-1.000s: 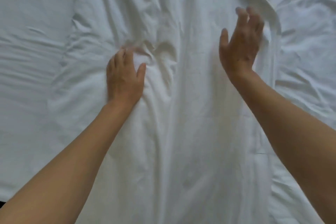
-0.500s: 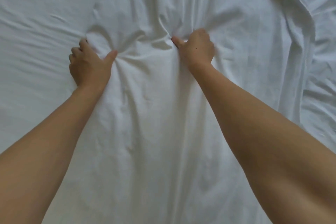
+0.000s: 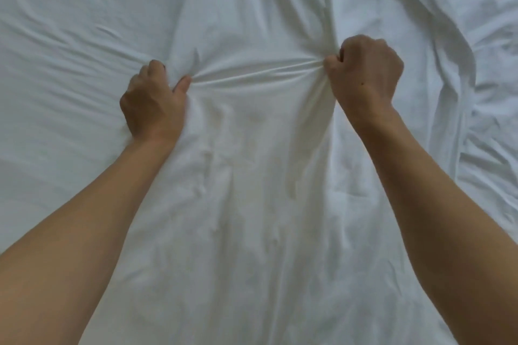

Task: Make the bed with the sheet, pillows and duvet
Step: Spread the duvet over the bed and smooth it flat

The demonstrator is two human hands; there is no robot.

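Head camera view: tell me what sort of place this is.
Probably a bedroom, seen close over a bed: rumpled white bedding fills the frame, and the left hand and right hand each grip a bunch of it.

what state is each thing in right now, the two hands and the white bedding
left hand: fingers curled, gripping a bunch of the white bedding
right hand: fisted, pinching a bunch of the same cloth
white bedding: spread out but wrinkled, drawn into a taut ridge between the two hands, with looser rumpled folds at the right side
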